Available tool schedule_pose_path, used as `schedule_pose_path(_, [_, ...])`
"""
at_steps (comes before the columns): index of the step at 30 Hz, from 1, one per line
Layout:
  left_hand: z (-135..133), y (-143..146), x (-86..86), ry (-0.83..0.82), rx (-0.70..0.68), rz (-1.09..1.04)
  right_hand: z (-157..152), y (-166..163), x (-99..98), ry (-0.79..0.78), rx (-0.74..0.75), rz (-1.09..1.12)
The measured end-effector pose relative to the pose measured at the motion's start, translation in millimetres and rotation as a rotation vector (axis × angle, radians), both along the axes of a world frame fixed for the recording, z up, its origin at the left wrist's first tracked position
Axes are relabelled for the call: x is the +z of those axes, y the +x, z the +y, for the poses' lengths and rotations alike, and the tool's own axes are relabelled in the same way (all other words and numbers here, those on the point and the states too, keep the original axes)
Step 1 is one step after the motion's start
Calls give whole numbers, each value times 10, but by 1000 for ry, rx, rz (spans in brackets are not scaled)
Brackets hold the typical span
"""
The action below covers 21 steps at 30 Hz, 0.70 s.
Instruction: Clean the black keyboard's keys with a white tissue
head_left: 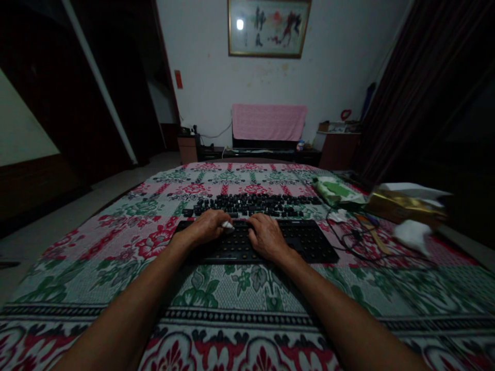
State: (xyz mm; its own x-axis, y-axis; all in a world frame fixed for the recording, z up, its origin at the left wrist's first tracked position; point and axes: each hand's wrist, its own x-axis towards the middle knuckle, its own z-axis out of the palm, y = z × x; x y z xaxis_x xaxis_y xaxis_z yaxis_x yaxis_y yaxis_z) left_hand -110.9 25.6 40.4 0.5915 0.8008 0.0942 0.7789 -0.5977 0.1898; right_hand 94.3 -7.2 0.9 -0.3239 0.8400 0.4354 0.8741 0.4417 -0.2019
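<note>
One person works with two bare hands at one long black keyboard (237, 246), which lies on the patterned red, green and white tablecloth (240, 281). The left hand (209, 225) is closed on one small white crumpled wad (228, 225), pinched above the keyboard's left half. The right hand (267, 236) rests with bent fingers near the middle; whether it holds something, one cannot tell. Both hands cover part of the keyboard. Behind it lie many small black keycaps (253, 202), too small to count exactly. To the right are one green-and-white soft packet (335, 190), one shiny golden box (406, 205), two white crumpled tissues (413, 236) and tangled black cable (350, 249), just beside the keyboard.
</note>
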Motion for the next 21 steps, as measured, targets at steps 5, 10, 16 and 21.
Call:
schedule_pose_path(5, [-51,93,-37,61,-23,-18,-1,-6,0,6,-2,-4])
schedule_pose_path(10, [-19,31,-10,71,-40,69,3,0,-12,20,1,1])
schedule_pose_path(16, [128,-191,-31,-103,48,-148,7,4,-3,13,6,3])
schedule_pose_path(21, [141,-179,-89,-102,85,-234,7,3,-1,27,13,8])
